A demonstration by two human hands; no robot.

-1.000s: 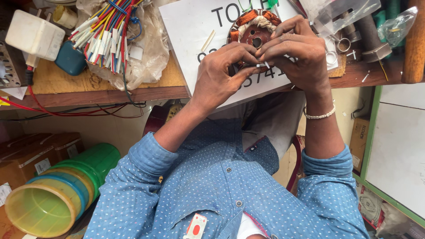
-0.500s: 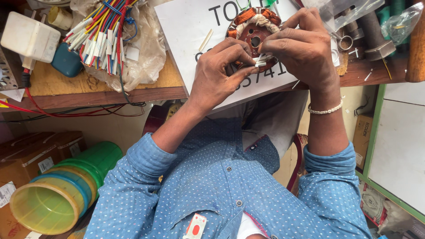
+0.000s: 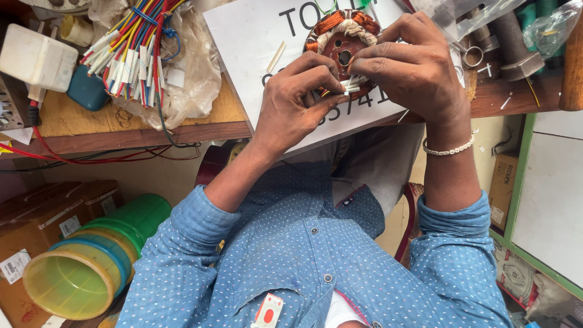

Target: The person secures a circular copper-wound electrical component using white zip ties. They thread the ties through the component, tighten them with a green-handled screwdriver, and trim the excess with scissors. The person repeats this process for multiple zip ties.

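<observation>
Stator [image 3: 344,36] with copper-coloured windings and white lacing sits on a white printed sheet [image 3: 249,42] at the edge of the wooden bench [image 3: 79,118], and from the head view I see both of my hands on its near side. My left hand [image 3: 291,106] is curled narrow, thumb and forefinger pinched on small white insulation strips [image 3: 351,85] at the stator's lower rim. My right hand [image 3: 416,70] wraps over the right side of the stator, fingers bent close and meeting the same white strips, so the two hands touch there. A beaded bracelet [image 3: 449,149] circles the right wrist. To the left on the bench lies a bundle of coloured wires [image 3: 130,48] in a clear plastic bag, with a teal block [image 3: 88,91] and a white box [image 3: 36,58] just beside it. Below the bench, at the lower left, stacked plastic tubs [image 3: 79,273] stand near cardboard boxes [image 3: 36,218].
</observation>
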